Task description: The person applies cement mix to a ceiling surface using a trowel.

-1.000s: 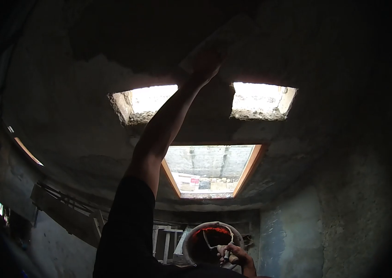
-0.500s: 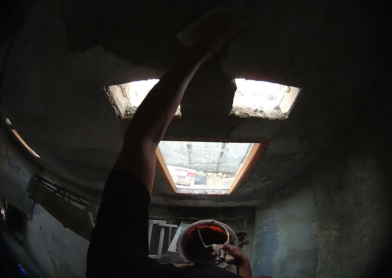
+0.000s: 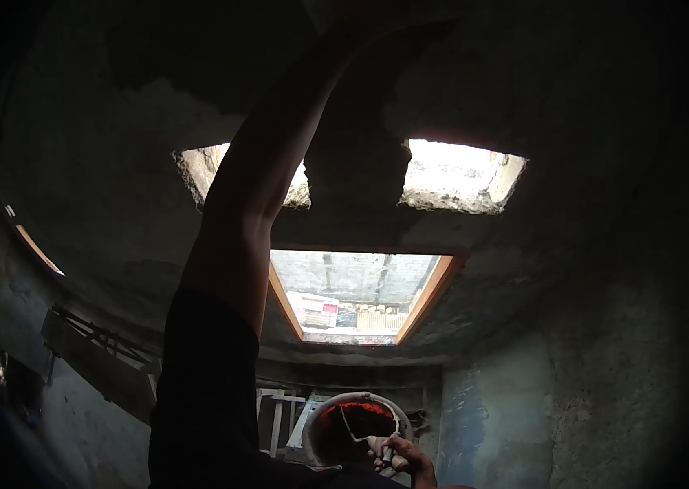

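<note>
My left arm [image 3: 255,175] stretches up across the view to the dark wall. At its end my left hand [image 3: 377,11] is in deep shadow at the top edge, with a pale flat thing [image 3: 320,11] beside it that I cannot name. Low in the view my right hand [image 3: 401,458] is closed round the thin handle [image 3: 350,425] of a bucket [image 3: 309,436]. A short wooden grip [image 3: 399,462] with a metal part also shows in its fingers. The bucket's inside is dark, with a red glow along the far upper side.
The plastered wall [image 3: 344,224] has a rough opening [image 3: 462,178] at the right, another partly behind my arm, and a wood-framed window [image 3: 430,297] below. Pale wooden stands [image 3: 277,420] are beside the bucket. A long board [image 3: 96,359] leans at the left.
My left hand has gone higher up the wall, partly out of view, and the pale flat thing moved up with it. My right hand still holds the bucket; the view has shifted slightly.
</note>
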A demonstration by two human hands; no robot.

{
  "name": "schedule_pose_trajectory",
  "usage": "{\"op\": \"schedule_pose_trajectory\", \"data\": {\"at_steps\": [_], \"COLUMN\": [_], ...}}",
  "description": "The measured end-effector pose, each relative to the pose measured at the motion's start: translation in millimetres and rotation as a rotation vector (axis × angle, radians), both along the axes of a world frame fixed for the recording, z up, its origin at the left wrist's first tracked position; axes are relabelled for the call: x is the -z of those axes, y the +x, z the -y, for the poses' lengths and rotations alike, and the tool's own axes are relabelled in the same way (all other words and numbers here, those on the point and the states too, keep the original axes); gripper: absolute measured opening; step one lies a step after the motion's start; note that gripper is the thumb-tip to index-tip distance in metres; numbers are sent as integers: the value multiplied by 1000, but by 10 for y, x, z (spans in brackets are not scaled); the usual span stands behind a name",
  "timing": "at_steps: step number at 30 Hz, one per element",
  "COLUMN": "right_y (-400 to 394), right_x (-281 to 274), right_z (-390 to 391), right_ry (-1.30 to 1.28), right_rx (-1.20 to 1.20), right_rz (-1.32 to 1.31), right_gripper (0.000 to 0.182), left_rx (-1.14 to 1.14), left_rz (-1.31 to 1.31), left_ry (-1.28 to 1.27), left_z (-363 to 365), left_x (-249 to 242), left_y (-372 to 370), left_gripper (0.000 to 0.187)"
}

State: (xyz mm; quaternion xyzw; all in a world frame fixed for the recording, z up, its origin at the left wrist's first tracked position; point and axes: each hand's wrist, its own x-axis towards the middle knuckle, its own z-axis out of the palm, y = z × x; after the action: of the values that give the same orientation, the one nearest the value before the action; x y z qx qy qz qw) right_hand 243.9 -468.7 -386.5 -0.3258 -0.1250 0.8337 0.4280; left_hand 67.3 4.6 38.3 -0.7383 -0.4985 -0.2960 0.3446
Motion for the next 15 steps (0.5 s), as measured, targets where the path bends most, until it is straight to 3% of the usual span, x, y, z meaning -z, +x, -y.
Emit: {"op": "schedule_pose_trajectory", "data": {"at_steps": [4, 5, 7, 9, 13, 15], "right_y": [-1, 233, 254, 261, 370, 403], "right_x": [-69, 1144, 1334, 1198, 1233, 1246], "right_z": [51, -127, -151, -166, -422, -566], "right_ry": [-27, -128, -111, -158, -122, -104], "right_rx": [1, -363, -382, -322, -328, -322], "right_rz": [7, -7, -45, -17, 2, 10], "right_gripper": [36, 35, 35, 31, 31, 31], "left_rx": [103, 160, 203, 50, 75, -99], "left_rz": [67, 26, -19, -252, -244, -113], "left_ry": [-120, 2, 129, -105, 49, 26], "left_z": [-351, -357, -325, -355, -296, 73], "left_x": [836, 1137, 1238, 1099, 88, -378], "left_y": [-6, -18, -84, -123, -253, -168], "left_gripper": [46, 45, 44, 45, 54, 45]}}
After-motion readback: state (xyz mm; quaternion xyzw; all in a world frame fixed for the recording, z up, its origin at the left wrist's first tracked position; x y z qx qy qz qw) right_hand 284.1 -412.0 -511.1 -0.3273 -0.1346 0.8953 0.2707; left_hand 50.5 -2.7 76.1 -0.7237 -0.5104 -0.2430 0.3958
